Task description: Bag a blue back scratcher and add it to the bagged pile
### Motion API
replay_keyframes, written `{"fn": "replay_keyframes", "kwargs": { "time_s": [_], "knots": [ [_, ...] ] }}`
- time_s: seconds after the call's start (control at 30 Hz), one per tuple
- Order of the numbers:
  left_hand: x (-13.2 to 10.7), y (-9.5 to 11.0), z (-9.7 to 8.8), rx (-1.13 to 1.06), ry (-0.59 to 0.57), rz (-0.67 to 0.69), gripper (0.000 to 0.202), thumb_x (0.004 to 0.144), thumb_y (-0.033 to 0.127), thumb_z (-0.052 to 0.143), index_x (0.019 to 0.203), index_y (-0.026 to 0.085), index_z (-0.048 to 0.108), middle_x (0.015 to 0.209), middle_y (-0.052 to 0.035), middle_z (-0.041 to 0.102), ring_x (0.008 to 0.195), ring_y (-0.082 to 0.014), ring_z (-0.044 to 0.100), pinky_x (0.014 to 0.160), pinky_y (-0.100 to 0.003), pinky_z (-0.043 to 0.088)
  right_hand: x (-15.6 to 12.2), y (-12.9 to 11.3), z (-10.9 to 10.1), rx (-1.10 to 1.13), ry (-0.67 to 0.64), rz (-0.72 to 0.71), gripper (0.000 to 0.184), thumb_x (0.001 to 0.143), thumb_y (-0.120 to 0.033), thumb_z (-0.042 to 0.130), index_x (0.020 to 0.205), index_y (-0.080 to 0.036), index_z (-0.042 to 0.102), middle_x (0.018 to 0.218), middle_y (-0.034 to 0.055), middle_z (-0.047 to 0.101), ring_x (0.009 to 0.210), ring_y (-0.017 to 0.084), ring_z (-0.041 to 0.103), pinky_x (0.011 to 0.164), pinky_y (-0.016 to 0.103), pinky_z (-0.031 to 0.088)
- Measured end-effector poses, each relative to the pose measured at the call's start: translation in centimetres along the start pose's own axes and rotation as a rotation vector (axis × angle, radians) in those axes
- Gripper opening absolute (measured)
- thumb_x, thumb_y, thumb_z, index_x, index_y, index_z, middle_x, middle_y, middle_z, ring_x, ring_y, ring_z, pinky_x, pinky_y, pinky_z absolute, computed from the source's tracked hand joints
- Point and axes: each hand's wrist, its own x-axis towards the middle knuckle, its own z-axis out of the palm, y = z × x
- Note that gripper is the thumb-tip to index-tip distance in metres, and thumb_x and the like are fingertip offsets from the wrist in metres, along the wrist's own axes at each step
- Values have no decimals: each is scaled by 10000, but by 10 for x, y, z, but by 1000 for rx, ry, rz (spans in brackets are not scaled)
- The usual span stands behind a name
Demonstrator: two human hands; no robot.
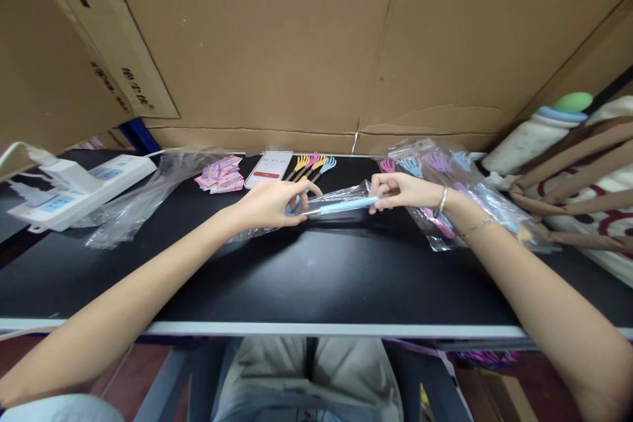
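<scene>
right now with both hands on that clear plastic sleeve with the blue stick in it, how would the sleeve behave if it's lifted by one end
The clear sleeve looks thin and crinkled, so it would probably sag and flop where the blue stick doesn't stiffen it. It seems very light, pinched only between the fingertips of the left hand and right hand. Its glossy film may be slippery, so the stick could slide out.

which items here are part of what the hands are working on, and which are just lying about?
In hand:
- left hand and right hand holding a clear sleeve with a blue stick inside
- loose hand-shaped sticks
- bagged sticks
- empty sleeves
- pink cards

Lying about:
- phone
- power strip
- bottle
- tote bag
</scene>
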Motion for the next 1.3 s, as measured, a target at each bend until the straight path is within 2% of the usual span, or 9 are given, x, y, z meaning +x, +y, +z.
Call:
{"fn": "replay_keyframes", "kwargs": {
  "time_s": [0.13, 0.3, 0.57, 0.73, 0.9, 1.0, 1.1, 1.17, 1.3],
  "knots": [
    [1, 0, 1, -86, 8, 16, 420, 785, 348, 583, 1195, 306, 503, 934, 67, 669, 727, -100, 594, 606, -187, 350, 4, 3, 6, 36, 64, -52, 371, 713, -420, 736, 776, -178, 461, 698, 16, 688, 672, 141, 653, 618, 264, 440],
    [2, -2, 4, -164, -8, 35, 418, 799, 332, 586, 1207, 297, 503, 951, 51, 667, 768, -104, 606, 631, -185, 374, 10, 1, 16, 50, 101, -60, 386, 702, -433, 748, 771, -181, 464, 653, 9, 678, 608, 128, 633, 585, 259, 453],
    [3, -6, 4, -227, -27, 55, 445, 814, 339, 594, 1238, 257, 484, 915, 24, 662, 732, -110, 590, 632, -190, 381, 6, 2, 10, 170, -31, -118, 365, 831, -477, 621, 958, -160, 493, 948, 93, 711, 816, 163, 670, 766, 335, 515],
    [2, -6, 4, -230, -44, 77, 419, 828, 350, 588, 1228, 269, 492, 892, 34, 643, 723, -102, 577, 640, -184, 379, 6, 0, 13, 123, 2, -104, 356, 816, -477, 641, 901, -156, 512, 878, 83, 716, 763, 151, 669, 687, 279, 491],
    [2, -5, 7, -228, -30, 97, 400, 834, 326, 582, 1223, 270, 507, 854, 35, 621, 706, -99, 553, 653, -183, 384, 9, 2, 21, 213, 24, -56, 385, 746, -445, 723, 862, -178, 471, 763, 29, 694, 789, 166, 678, 724, 291, 493],
    [2, -5, 8, -231, -24, 101, 407, 831, 322, 585, 1227, 270, 505, 849, 34, 614, 693, -98, 543, 649, -186, 383, 10, 4, 23, 245, 47, -51, 419, 736, -428, 731, 937, -183, 457, 763, 8, 680, 737, 148, 661, 685, 284, 487],
    [3, -5, 9, -228, -13, 98, 412, 826, 317, 590, 1227, 272, 508, 856, 30, 613, 690, -101, 542, 645, -190, 382, 9, 2, 23, 224, 23, -45, 473, 767, -433, 696, 1089, -174, 465, 858, 36, 690, 756, 144, 645, 672, 284, 484],
    [3, -5, 9, -222, -5, 101, 409, 822, 314, 596, 1221, 272, 516, 852, 29, 612, 697, -104, 544, 643, -192, 380, 9, 0, 24, 196, 2, -44, 479, 778, -444, 680, 1121, -165, 495, 893, 49, 686, 785, 151, 642, 681, 286, 485],
    [2, -6, 9, -237, -8, 102, 417, 819, 308, 604, 1225, 277, 514, 845, 35, 612, 683, -100, 538, 642, -193, 378, 10, -2, 26, 170, 47, -60, 401, 764, -462, 687, 989, -155, 561, 834, 36, 679, 738, 145, 630, 649, 275, 481]
  ]
}}
